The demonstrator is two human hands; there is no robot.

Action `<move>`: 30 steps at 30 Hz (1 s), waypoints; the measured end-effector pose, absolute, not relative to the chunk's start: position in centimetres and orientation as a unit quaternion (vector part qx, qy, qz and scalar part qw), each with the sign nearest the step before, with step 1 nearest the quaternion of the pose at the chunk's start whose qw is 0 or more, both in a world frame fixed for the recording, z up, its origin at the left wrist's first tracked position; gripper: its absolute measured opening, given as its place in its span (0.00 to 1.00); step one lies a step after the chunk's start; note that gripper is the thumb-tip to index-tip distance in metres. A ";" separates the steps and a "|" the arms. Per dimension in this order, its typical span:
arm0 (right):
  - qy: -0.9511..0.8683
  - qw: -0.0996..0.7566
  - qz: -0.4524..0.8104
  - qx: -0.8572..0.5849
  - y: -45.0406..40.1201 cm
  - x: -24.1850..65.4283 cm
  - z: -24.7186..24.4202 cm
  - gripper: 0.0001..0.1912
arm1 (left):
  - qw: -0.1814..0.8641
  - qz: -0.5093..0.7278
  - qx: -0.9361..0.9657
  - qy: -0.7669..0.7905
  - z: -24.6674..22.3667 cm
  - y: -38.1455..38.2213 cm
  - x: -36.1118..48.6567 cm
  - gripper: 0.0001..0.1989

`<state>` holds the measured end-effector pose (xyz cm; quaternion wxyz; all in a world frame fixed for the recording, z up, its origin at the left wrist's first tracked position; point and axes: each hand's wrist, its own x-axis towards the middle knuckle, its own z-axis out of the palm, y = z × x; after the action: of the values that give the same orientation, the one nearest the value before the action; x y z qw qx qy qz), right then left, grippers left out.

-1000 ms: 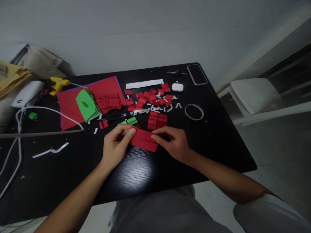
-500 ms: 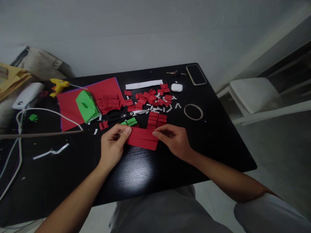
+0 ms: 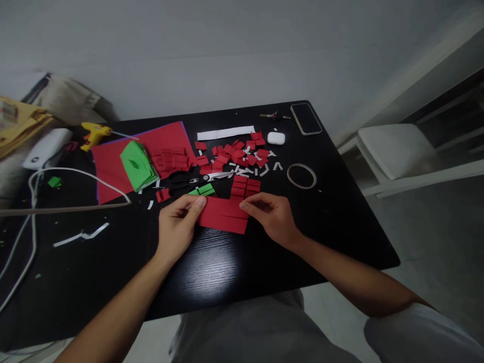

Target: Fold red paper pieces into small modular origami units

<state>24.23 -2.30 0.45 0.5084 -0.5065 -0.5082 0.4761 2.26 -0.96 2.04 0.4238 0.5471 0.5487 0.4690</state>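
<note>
A flat piece of red paper [image 3: 223,216] is held level between my two hands, with a lengthwise line across part of it. My left hand [image 3: 177,224] pinches its left end, thumb on top. At the right end, my right hand [image 3: 274,217] grips the paper between thumb and fingertips. Just beyond it lie small folded red pieces [image 3: 245,186] and a green folded piece [image 3: 206,190]. Black-handled scissors [image 3: 185,179] rest behind my left hand, blades pointing right.
Red cut pieces [image 3: 230,151] and white scraps [image 3: 260,170] cover the middle back. A green paper stack [image 3: 138,166] lies on red sheets [image 3: 108,174], near a yellow glue gun [image 3: 95,135]. A roll of tape [image 3: 301,176], earbud case [image 3: 276,138] and phone [image 3: 306,118] sit right. White cable [image 3: 83,174] crosses the left.
Both hands keep hold of the red paper. The line across the paper shows over a shorter stretch now, at its right part. The view has shifted very slightly.
</note>
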 end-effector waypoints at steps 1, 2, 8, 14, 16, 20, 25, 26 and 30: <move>-0.505 0.510 0.476 -0.509 -2.2 24.2 0.4 0.06 | 0.435 0.469 0.545 0.543 2.1 -0.9 2.3 0.18; -0.500 0.510 0.476 -0.513 -2.2 24.3 0.3 0.07 | 0.443 0.469 0.542 0.538 2.1 -0.9 2.3 0.18; -0.484 0.490 0.507 -0.518 -1.9 24.5 0.3 0.09 | 0.457 0.472 0.523 0.543 1.6 -0.5 2.1 0.16; -0.522 0.411 0.590 -0.458 -2.0 24.5 0.4 0.07 | 0.495 0.390 0.575 0.522 1.4 -0.4 1.9 0.16; -0.533 0.385 0.607 -0.446 -2.2 24.3 0.4 0.08 | 0.532 0.337 0.605 0.487 1.2 -0.7 2.0 0.15; -0.559 0.361 0.603 -0.441 -2.5 24.0 0.1 0.08 | 0.559 0.271 0.647 0.443 0.8 -1.3 2.4 0.14; -0.533 0.391 0.596 -0.455 -2.3 24.0 -0.4 0.09 | 0.563 0.258 0.638 0.457 0.7 -1.3 2.3 0.14; -0.526 0.395 0.597 -0.459 -2.3 24.0 -0.4 0.09 | 0.565 0.257 0.638 0.456 0.8 -1.2 2.2 0.14; -0.528 0.363 0.616 -0.458 -2.2 24.0 -0.2 0.07 | 0.569 0.242 0.649 0.443 0.8 -1.1 2.1 0.11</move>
<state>24.03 -2.16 -0.24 0.3633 -0.4578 -0.5280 0.6162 2.08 -1.09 0.77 0.5694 0.6491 0.4426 0.2420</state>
